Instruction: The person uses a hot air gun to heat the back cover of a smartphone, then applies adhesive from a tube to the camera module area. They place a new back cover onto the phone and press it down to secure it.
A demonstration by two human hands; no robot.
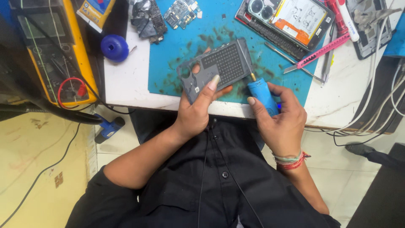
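My left hand point(197, 110) grips a grey phone back frame point(217, 67) with a dotted black panel, holding it tilted above the blue work mat point(185, 50). In my right hand point(282, 120) is a blue electric screwdriver point(262, 95), whose thin bit touches the frame's right edge. An opened phone point(287, 19) showing its battery and camera block lies at the mat's far right.
A yellow multimeter point(55, 46) stands at the left, with a blue round cap point(114, 47) beside it. A circuit board point(182, 12) and dark parts lie at the mat's top. A pink cutter point(320, 51), tweezers point(291, 62) and white cables point(379, 84) sit right.
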